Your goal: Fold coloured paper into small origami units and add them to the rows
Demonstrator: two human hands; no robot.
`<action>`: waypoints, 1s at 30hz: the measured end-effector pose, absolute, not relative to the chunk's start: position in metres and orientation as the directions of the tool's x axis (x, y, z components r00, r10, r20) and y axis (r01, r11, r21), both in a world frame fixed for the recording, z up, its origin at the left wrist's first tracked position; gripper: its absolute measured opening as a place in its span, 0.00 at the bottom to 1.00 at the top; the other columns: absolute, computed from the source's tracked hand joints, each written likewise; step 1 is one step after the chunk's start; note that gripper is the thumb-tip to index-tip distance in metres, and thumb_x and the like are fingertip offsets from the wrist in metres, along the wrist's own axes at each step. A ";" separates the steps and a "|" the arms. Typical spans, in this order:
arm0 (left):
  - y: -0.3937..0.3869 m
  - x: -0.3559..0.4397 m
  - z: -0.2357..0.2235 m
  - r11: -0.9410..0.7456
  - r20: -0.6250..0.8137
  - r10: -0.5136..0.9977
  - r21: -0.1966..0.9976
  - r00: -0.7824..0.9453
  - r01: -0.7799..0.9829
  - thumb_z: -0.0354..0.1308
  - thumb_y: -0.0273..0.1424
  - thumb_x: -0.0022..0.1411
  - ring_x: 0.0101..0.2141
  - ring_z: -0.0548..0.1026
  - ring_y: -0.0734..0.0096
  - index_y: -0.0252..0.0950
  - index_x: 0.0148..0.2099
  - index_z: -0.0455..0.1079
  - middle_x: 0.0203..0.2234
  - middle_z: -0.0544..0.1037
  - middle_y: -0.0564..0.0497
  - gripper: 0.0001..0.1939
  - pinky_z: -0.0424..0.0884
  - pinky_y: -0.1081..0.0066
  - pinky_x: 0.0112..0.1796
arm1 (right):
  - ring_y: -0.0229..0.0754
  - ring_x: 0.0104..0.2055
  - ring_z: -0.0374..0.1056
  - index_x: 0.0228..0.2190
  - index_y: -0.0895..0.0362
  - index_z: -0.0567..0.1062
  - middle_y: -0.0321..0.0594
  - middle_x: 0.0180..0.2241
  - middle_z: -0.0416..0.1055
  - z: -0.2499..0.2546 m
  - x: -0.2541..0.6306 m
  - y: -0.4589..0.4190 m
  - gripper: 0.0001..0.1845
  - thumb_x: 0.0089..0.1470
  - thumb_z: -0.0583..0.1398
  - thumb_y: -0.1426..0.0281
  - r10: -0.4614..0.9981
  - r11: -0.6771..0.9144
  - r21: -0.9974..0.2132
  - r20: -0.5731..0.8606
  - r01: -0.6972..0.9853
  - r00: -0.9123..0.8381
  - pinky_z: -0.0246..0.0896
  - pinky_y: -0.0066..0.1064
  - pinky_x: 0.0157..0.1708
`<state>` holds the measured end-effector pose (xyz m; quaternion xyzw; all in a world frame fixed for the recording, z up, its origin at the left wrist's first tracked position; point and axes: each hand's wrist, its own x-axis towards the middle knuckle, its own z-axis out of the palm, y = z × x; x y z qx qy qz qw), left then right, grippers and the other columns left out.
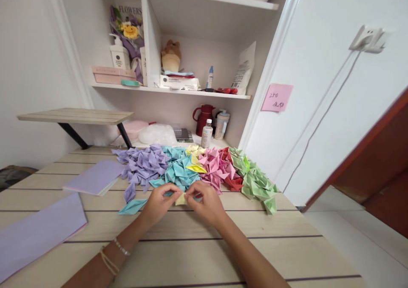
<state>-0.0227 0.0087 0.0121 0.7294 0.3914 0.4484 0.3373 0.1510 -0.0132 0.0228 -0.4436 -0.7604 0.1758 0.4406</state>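
Note:
Between my two hands, just above the table, is a small folded piece of pale yellow paper (180, 200). My left hand (162, 201) pinches its left side between thumb and forefinger. On the other side my right hand (204, 201) grips it the same way, fingers curled. Right behind my hands lie heaps of folded paper pieces, sorted by colour: purple (145, 164), blue (181, 169), yellow (196, 156), pink (216, 164), red (234, 183) and green (258, 181). A single blue folded piece (132, 206) rests left of my left hand.
Purple paper sheets (95, 176) and a longer purple stack (41, 237) lie on the left of the slatted table (178, 258). A small raised stand (76, 115) is at the back left. Behind the heaps stand a bottle (207, 135) and a red jug (204, 120).

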 end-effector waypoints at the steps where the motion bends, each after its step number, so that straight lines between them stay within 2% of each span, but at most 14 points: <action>1: 0.009 -0.022 0.012 -0.453 0.384 0.881 0.854 0.277 0.256 0.55 0.35 0.54 0.31 0.73 0.67 0.35 0.30 0.73 0.26 0.77 0.49 0.09 0.68 0.72 0.33 | 0.37 0.28 0.66 0.23 0.56 0.73 0.36 0.26 0.70 0.023 0.151 -0.013 0.05 0.43 0.58 0.76 0.830 0.546 -0.668 0.515 0.505 -0.217 0.60 0.25 0.28; 7: 0.010 -0.024 0.015 -0.386 0.348 0.916 0.900 0.198 0.204 0.58 0.35 0.52 0.30 0.73 0.67 0.34 0.29 0.72 0.26 0.77 0.49 0.09 0.69 0.72 0.32 | 0.36 0.27 0.67 0.23 0.56 0.75 0.37 0.27 0.71 0.018 0.146 -0.013 0.08 0.41 0.58 0.77 0.854 0.520 -0.735 0.458 0.435 -0.248 0.61 0.24 0.26; 14: 0.009 -0.024 0.014 -0.411 0.376 0.908 0.883 0.185 0.225 0.56 0.35 0.53 0.31 0.73 0.67 0.34 0.31 0.72 0.27 0.77 0.49 0.10 0.69 0.71 0.33 | 0.39 0.28 0.69 0.29 0.56 0.76 0.38 0.27 0.75 0.016 0.144 -0.011 0.08 0.44 0.59 0.73 0.899 0.438 -0.826 0.409 0.355 -0.158 0.63 0.26 0.26; 20: 0.004 -0.020 0.012 -0.465 0.445 0.885 0.849 0.134 0.251 0.56 0.35 0.54 0.31 0.73 0.68 0.35 0.29 0.70 0.26 0.75 0.50 0.09 0.69 0.73 0.30 | 0.42 0.31 0.69 0.25 0.55 0.78 0.39 0.27 0.75 0.009 0.139 -0.011 0.05 0.44 0.62 0.67 0.890 0.455 -0.813 0.429 0.363 -0.154 0.63 0.28 0.27; 24: 0.004 -0.018 0.012 -0.373 0.365 0.925 0.925 0.103 0.070 0.57 0.35 0.53 0.32 0.75 0.67 0.34 0.32 0.68 0.28 0.76 0.49 0.08 0.70 0.72 0.32 | 0.42 0.35 0.68 0.25 0.55 0.78 0.41 0.31 0.73 0.007 0.138 -0.009 0.05 0.46 0.61 0.68 0.883 0.469 -0.824 0.451 0.318 -0.131 0.63 0.28 0.28; 27: 0.007 -0.019 0.013 -0.285 0.299 0.946 0.951 0.128 -0.118 0.58 0.37 0.52 0.40 0.74 0.63 0.35 0.40 0.67 0.39 0.76 0.45 0.14 0.72 0.68 0.37 | 0.42 0.35 0.67 0.26 0.55 0.78 0.42 0.32 0.70 0.009 0.142 -0.007 0.07 0.46 0.61 0.66 0.885 0.457 -0.841 0.463 0.290 -0.051 0.62 0.27 0.25; 30: 0.013 -0.021 0.011 -0.202 0.228 0.960 0.966 0.165 -0.160 0.61 0.37 0.50 0.43 0.73 0.60 0.35 0.44 0.67 0.44 0.74 0.42 0.20 0.72 0.66 0.39 | 0.42 0.35 0.66 0.26 0.55 0.78 0.43 0.32 0.68 0.011 0.147 -0.005 0.08 0.47 0.60 0.64 0.881 0.450 -0.851 0.473 0.272 0.022 0.61 0.27 0.23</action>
